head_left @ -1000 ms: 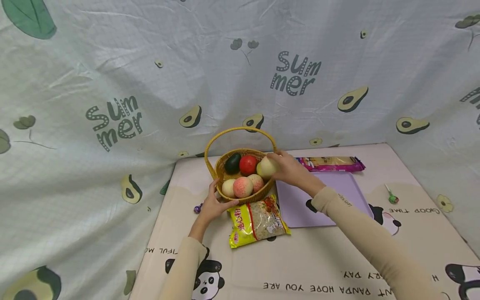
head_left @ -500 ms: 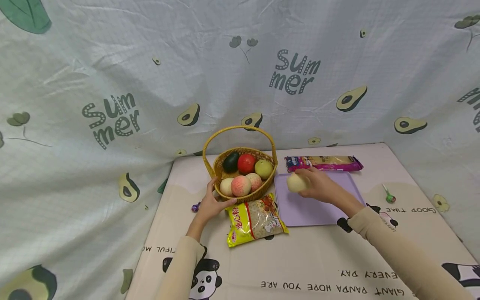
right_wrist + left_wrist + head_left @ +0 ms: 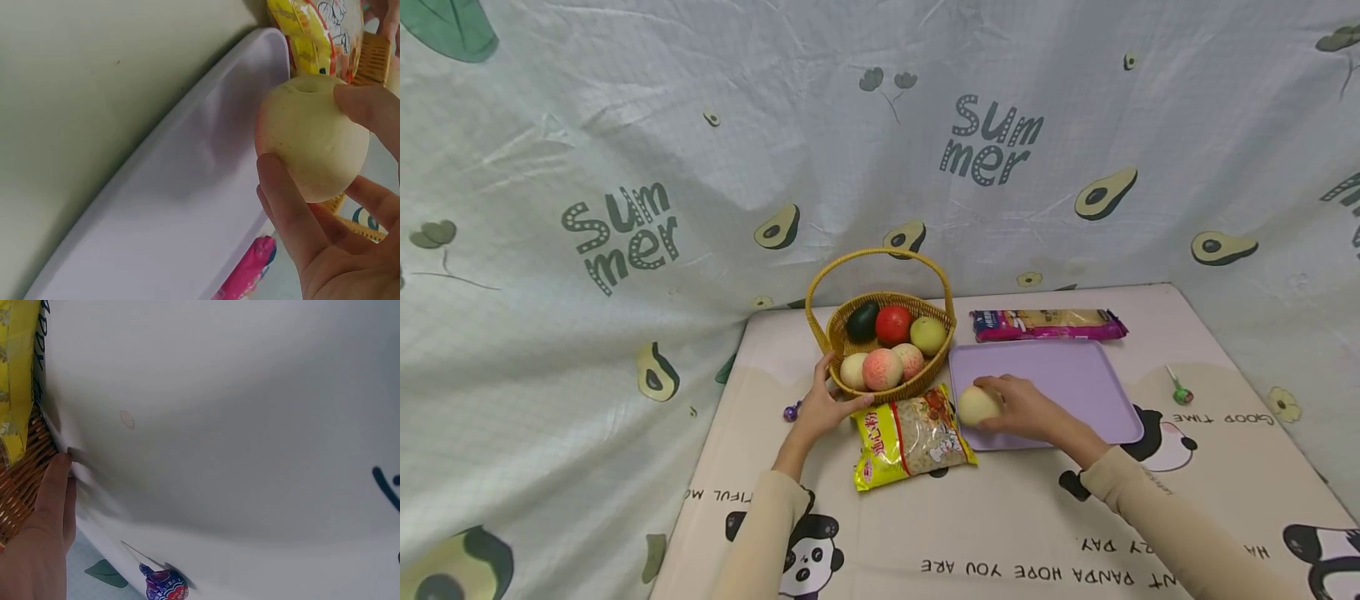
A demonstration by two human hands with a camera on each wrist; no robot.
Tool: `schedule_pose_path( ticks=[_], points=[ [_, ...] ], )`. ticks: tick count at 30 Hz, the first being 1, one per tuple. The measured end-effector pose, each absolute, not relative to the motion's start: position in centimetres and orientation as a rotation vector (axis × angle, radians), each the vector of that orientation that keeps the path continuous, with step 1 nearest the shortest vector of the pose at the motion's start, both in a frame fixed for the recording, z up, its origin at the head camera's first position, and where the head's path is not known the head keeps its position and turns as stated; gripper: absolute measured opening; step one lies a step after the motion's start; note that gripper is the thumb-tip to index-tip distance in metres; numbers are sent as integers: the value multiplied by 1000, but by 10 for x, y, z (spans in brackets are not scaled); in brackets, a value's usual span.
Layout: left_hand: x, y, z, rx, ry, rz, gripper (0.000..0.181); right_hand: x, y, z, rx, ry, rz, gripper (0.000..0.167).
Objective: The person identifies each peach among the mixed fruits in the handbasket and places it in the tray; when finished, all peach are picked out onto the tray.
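Observation:
A wicker basket with a tall handle holds a dark green avocado, a red fruit, a yellow-green fruit and several peaches. My left hand rests against its near left side, thumb spread along the front; the left wrist view shows straight fingers touching the wicker. At the left end of the purple tray, my right hand grips a pale yellow peach. Seen from the right wrist, fingers and thumb surround the peach, faintly pink on one edge.
A yellow food bag lies before the basket, beside the tray. Behind the tray is a long purple-ended packet. One lollipop lies far right, and a purple-wrapped lollipop lies near my left hand. A printed curtain hangs behind the table.
My right hand has lifted the pale peach out of the basket, carried it right over the tray, then brought it nearer, toward the tray's front left. My left hand has stayed at the basket.

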State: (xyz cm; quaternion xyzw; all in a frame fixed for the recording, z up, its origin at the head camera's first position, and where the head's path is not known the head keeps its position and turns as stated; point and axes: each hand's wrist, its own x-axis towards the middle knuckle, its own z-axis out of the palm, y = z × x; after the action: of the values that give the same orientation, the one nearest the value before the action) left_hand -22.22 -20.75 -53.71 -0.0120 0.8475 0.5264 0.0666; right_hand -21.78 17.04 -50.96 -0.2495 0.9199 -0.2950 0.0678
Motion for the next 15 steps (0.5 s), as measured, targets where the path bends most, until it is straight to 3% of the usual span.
schedule_pose_path(
  ticks=[15],
  points=[
    [-220,-207,-539,-44,2557,1578,116,-230,159,-515,-752,2761,-840,68]
  ],
)
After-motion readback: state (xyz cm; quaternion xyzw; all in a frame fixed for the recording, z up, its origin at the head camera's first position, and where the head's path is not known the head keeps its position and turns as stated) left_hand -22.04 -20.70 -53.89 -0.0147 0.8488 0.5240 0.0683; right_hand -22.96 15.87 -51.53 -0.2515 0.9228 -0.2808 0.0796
